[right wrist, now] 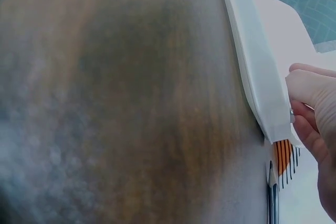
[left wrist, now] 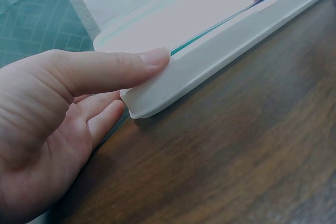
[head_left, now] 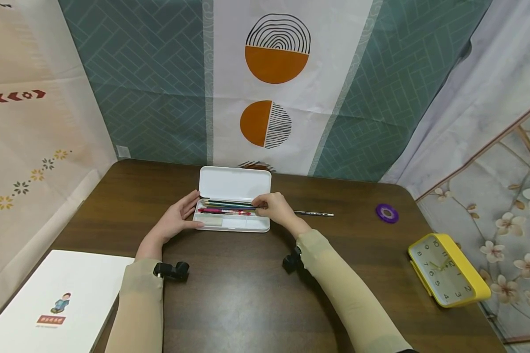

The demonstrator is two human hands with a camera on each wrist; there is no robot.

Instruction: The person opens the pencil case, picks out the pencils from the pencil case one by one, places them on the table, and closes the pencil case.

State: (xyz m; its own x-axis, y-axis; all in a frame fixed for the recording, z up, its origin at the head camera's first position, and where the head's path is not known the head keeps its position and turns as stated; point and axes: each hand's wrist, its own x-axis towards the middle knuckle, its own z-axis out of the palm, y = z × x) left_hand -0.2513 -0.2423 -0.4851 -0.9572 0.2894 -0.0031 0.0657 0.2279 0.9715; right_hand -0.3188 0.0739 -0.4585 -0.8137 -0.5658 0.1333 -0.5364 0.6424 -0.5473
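A white pencil case (head_left: 258, 224) lies with its lid (head_left: 235, 182) raised at the back of the table. Inside it are several pencils (head_left: 227, 203), a red pen (head_left: 225, 212) and a whitish eraser (head_left: 212, 221). My left hand (head_left: 176, 218) holds the case's left end, thumb on the near corner (left wrist: 149, 85) and fingers along the side. Over the right end, my right hand (head_left: 274, 208) pinches the end of a dark blue pencil among the others; its fingertips are partly hidden. Right of the case lies a black-and-white patterned pencil (head_left: 314, 214), its sharpened tip (right wrist: 271, 174) toward the case.
A purple ring-shaped roll (head_left: 387, 213) lies at the right, behind a yellow clock (head_left: 446, 269) near the table's right edge. At the front left is a flat white box or book (head_left: 84, 279). Patterned cloth (head_left: 159, 73) hangs behind the table.
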